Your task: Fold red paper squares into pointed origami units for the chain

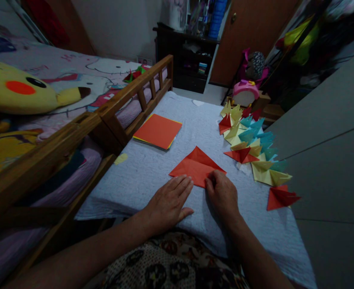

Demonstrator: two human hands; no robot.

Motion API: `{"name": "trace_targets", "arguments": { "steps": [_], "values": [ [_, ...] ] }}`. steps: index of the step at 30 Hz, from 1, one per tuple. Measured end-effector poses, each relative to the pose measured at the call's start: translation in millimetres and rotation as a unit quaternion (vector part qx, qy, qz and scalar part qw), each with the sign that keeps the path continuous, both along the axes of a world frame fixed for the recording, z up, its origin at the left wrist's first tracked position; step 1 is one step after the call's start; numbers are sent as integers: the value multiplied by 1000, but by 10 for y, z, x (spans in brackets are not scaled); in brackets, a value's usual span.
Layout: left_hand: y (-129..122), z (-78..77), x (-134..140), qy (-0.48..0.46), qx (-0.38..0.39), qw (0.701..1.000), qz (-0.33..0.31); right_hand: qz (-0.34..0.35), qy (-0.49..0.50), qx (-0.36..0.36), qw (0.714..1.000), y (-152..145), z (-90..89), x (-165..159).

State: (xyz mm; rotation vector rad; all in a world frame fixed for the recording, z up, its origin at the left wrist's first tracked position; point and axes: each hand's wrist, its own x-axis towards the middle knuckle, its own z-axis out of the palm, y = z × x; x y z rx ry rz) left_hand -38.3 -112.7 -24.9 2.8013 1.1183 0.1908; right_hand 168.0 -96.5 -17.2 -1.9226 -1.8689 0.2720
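Observation:
A red sheet of origami paper (197, 165), partly folded with creases showing, lies on the cloth-covered table right in front of me. My left hand (172, 200) rests flat at its lower left edge, fingers stretched out and thumb apart. At the lower right edge, my right hand (223, 192) has its fingers curled in and pinches the paper's edge. Beyond my left hand lies a stack of square paper (158, 130), orange-red on top with yellow showing beneath. Folded paper pieces (262, 164) in yellow, red and teal stand in rows on the right.
A wooden bed rail (134, 96) runs along the table's left side, with a yellow plush toy (17, 88) on the bed behind it. A pale cabinet (330, 160) borders the right. Past the table's far end are a dark shelf (181, 56) and a pink toy (245, 91).

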Motion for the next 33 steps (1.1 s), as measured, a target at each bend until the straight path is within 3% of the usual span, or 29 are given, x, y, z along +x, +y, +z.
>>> {"name": "trace_targets", "arguments": {
  "steps": [27,33],
  "values": [
    [8,-44,-25,-10,-3,1000,7,9,-62,19,998,-20,-18,-20],
    [12,-47,-26,-7,-2,1000,8,32,-119,61,990,-51,18,-14]
  ]
}}
